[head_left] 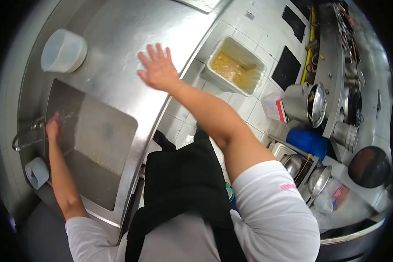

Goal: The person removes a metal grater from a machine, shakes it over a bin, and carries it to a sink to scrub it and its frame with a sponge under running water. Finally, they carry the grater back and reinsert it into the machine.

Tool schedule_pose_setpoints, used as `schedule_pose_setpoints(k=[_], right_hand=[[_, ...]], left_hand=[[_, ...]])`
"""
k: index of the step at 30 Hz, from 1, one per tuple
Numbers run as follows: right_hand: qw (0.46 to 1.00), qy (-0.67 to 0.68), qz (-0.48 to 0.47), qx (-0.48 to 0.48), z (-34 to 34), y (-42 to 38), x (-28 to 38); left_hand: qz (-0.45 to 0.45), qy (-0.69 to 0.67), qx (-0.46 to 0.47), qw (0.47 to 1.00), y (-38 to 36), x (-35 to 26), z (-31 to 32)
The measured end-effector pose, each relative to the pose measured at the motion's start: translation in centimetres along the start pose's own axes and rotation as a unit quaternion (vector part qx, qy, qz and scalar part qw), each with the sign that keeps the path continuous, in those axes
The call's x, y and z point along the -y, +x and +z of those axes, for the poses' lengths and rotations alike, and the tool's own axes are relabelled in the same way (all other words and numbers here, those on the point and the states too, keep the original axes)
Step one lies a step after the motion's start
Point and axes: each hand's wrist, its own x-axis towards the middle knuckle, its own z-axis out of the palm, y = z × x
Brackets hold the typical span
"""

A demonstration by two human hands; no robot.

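My right hand [158, 70] is spread out with its fingers apart, over the steel counter [118, 52] close to its front edge. It holds nothing. At the far side of the sink [52, 102], my left hand [53, 126] reaches in beside the faucet [36, 124], fingers extended and no object visible in them. Streaks of water [70, 115] show just past its fingertips. The sink's bottom looks wet, with small pale bits along one part of it.
A white plastic tub [64, 51] stands on the counter beyond the sink, and a white container [37, 173] sits near the faucet. On the tiled floor is a grey bin [209, 65] with yellowish liquid. A large pot [298, 102], a blue drum [308, 143] and metal bowls [319, 180] line the right.
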Motion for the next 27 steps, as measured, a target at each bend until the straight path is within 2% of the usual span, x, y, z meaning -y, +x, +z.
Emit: schedule_pose_setpoints(k=[2,5,8,11,13,14,15,16,17,19,21,22,23,25,27], right_hand=[[0.999,0.041,-0.001,-0.034,0.5,-0.1,-0.3],[0.985,0.157,-0.002,-0.066,0.3,-0.4,-0.9],[0.916,0.339,0.001,-0.215,-3.1,-2.5,-2.2],[0.871,0.436,0.023,-0.225,-6.4,-8.8,-7.9],[0.827,0.515,0.105,-0.199,-6.4,-14.0,-12.8],[0.769,0.602,0.174,-0.125,-5.2,-17.2,-15.8],[0.766,0.594,0.225,-0.102,-3.1,-20.5,-19.1],[0.862,0.427,0.259,-0.089,-1.1,-23.9,-22.0],[0.935,0.235,0.264,-0.031,1.4,-27.7,-24.8],[0.898,0.255,0.341,0.111,4.0,-32.8,-28.5],[0.890,0.232,0.315,0.236,4.0,-36.1,-29.8],[0.862,0.293,0.268,0.315,5.7,-37.8,-30.4],[0.824,0.348,0.217,0.390,7.2,-39.2,-30.7],[0.779,0.314,0.112,0.531,6.6,-39.8,-29.2],[0.776,0.280,0.070,0.560,3.4,-39.2,-27.4]], left_hand=[[0.056,0.168,-0.129,0.976,-7.8,-5.1,8.9],[0.243,0.210,-0.136,0.937,-11.8,-7.3,15.4],[0.274,0.312,-0.154,0.897,-18.5,-14.0,22.6],[0.315,0.332,-0.177,0.872,-23.5,-19.1,28.7],[0.345,0.338,-0.176,0.858,-26.2,-22.5,32.4],[0.360,0.339,-0.175,0.851,-27.5,-24.1,34.4],[0.379,0.345,-0.162,0.843,-29.0,-25.6,36.6],[0.397,0.349,-0.149,0.836,-30.4,-27.1,39.0],[0.414,0.354,-0.135,0.828,-31.8,-28.2,41.5],[0.451,0.367,-0.057,0.812,-33.9,-29.2,46.8],[0.423,0.361,0.091,0.826,-35.6,-28.7,52.6],[0.428,0.382,0.163,0.803,-34.9,-26.8,54.7],[0.349,0.427,0.229,0.802,-34.9,-25.0,56.7],[0.264,0.537,0.355,0.718,-32.4,-17.6,59.1],[0.193,0.606,0.473,0.610,-31.0,-11.6,60.6]])
